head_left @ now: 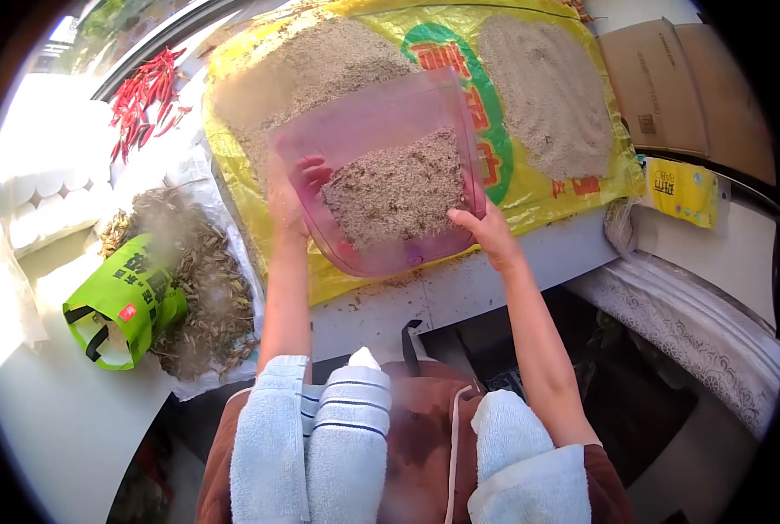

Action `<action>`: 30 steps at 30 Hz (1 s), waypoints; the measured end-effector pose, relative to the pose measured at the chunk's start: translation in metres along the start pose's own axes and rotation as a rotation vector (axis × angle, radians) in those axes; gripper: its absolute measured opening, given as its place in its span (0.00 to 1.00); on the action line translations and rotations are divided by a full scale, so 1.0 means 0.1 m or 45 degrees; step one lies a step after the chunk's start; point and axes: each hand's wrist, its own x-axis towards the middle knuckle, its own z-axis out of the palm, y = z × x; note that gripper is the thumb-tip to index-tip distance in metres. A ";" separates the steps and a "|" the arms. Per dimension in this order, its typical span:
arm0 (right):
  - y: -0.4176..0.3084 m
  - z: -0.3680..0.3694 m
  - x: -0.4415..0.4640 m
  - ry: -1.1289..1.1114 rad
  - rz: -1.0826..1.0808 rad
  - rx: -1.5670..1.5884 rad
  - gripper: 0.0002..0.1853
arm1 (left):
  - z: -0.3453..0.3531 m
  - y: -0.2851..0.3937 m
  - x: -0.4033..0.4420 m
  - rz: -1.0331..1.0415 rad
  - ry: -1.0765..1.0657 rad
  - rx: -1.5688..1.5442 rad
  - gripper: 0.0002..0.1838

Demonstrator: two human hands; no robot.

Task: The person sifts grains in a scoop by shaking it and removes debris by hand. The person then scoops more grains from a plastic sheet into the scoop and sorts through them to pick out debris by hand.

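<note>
In the middle of the head view a pink see-through plastic tray [355, 122] is tilted toward me. Pale grain mixed with dark bits [398, 188] lies in its lower part. My left hand [307, 188] grips the tray's left side, its fingers partly seen through the plastic. My right hand [487, 231] is closed on the right edge near the bottom corner, with the thumb over the rim. Under and behind the tray spreads a yellow printed sack [529, 210], with a grain pile [320, 61] at left and a thinner grain layer [542, 96] at right.
Red chillies [148, 98] lie at the upper left by the window. Left of the sack are dried brown pods or stalks [211, 288] and a green bag [128, 301] on its side. A cardboard box [656, 83] and a yellow packet [682, 192] are at the right.
</note>
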 end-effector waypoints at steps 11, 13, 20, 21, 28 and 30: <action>0.01 0.06 -0.10 -0.122 0.034 0.382 0.41 | 0.06 0.11 -0.40 -0.033 -0.299 -0.120 0.31; 0.12 -0.09 -0.11 -0.070 0.083 0.566 0.41 | 0.22 -0.10 -0.72 0.000 -0.303 -0.060 0.33; 0.15 0.18 -0.68 0.057 -0.255 0.333 0.44 | 0.00 -0.01 -0.95 -0.199 -0.607 -0.507 0.36; 0.11 0.24 -0.70 0.039 -0.241 0.349 0.45 | 0.03 0.16 -0.99 -0.169 -0.562 -0.394 0.36; 0.07 -0.28 -0.89 0.007 -0.030 0.614 0.38 | 0.48 -0.23 -1.68 -0.230 -0.026 -0.111 0.33; 0.17 0.02 -0.94 0.076 -0.185 0.449 0.37 | 0.04 -0.25 -1.61 -0.218 -0.139 -0.231 0.32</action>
